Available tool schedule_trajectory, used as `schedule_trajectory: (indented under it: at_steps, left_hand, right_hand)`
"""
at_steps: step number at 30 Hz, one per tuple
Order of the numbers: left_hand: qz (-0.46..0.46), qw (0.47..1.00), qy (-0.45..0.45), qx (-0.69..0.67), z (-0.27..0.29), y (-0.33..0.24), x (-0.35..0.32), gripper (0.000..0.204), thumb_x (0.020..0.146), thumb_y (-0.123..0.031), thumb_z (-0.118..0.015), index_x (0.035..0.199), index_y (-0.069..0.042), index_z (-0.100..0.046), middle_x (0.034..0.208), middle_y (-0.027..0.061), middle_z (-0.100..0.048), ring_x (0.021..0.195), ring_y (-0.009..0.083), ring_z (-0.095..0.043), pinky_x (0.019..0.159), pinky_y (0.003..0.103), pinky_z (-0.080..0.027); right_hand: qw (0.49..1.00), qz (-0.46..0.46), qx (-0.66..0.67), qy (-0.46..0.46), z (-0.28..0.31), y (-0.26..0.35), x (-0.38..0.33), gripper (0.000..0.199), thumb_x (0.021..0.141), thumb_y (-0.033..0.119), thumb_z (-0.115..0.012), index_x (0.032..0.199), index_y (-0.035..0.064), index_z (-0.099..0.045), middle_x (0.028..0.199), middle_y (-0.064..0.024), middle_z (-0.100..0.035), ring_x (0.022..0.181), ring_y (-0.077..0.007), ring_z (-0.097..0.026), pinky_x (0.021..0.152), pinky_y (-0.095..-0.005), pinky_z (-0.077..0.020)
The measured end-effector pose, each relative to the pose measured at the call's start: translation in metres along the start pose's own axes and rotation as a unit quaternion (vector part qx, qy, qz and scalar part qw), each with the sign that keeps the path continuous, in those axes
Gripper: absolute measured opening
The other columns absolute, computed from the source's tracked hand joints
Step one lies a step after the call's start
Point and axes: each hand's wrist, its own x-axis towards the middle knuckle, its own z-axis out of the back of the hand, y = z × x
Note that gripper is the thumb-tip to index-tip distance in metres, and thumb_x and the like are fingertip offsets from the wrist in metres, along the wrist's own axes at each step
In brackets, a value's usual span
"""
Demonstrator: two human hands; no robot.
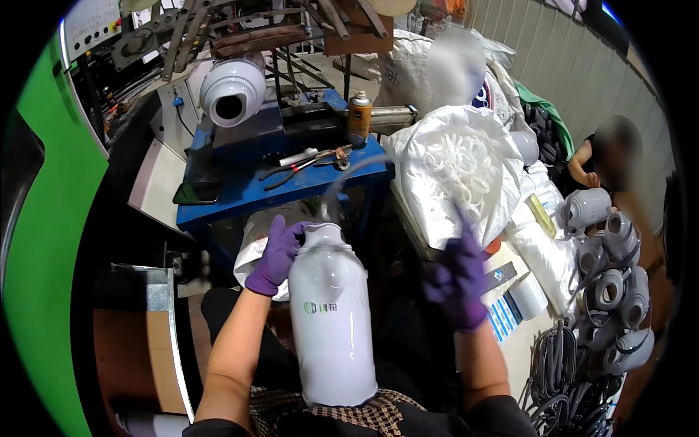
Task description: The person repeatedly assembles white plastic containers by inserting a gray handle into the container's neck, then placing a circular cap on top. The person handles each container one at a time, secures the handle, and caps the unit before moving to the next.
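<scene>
A tall white plastic flask body stands upright on my lap, neck up. My left hand, in a purple glove, grips its shoulder just below the neck. My right hand, also purple-gloved and blurred, is raised to the right of the flask, below an open clear bag of white rings. Whether its fingers pinch a ring I cannot tell. A thin clear tube arcs up from the flask's neck.
A blue workbench ahead carries pliers, a spray can and a white flask shell on a machine. Grey flask parts and dark cord bundles lie at the right. Another person sits at the far right.
</scene>
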Motion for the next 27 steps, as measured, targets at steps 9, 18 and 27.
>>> schedule_trajectory:
  at_steps: [9, 18, 27]
  left_hand:
    - [-0.156, 0.980, -0.030, -0.123, -0.007, 0.009, -0.011, 0.056, 0.107, -0.052, -0.044, 0.127, -0.003, -0.064, 0.156, 0.0183, -0.045, 0.149, 0.0302, -0.037, 0.122, 0.043, -0.032]
    - [-0.132, 0.958, 0.242, -0.080, 0.014, -0.039, -0.027, 0.042, 0.091, -0.042, -0.074, 0.073, -0.003, -0.072, 0.165, 0.0272, -0.029, 0.154, 0.0394, -0.028, 0.122, 0.050, -0.031]
    - [-0.133, 0.962, 0.032, -0.238, -0.014, -0.018, -0.025, 0.040, 0.097, -0.034, -0.054, 0.087, 0.001, -0.069, 0.140, 0.0208, -0.060, 0.130, 0.0304, -0.058, 0.112, 0.042, -0.044]
  right_hand:
    - [0.912, -0.255, 0.319, -0.017, -0.109, -0.056, 0.048, 0.062, 0.108, 0.059, -0.039, 0.129, 0.0035, -0.059, 0.055, 0.0054, -0.035, 0.045, -0.0072, -0.038, 0.045, -0.0208, -0.0327]
    - [0.935, -0.022, 0.349, 0.056, -0.122, -0.074, 0.041, 0.051, 0.104, 0.057, -0.047, 0.103, 0.0096, -0.064, 0.108, -0.0087, -0.065, 0.110, -0.0243, -0.060, 0.097, -0.0389, -0.0464]
    - [0.772, -0.157, 0.591, 0.175, -0.122, -0.110, 0.050, 0.049, 0.108, 0.046, -0.044, 0.081, 0.0097, -0.060, 0.131, -0.0205, -0.065, 0.138, -0.0375, -0.049, 0.120, -0.0533, -0.0325]
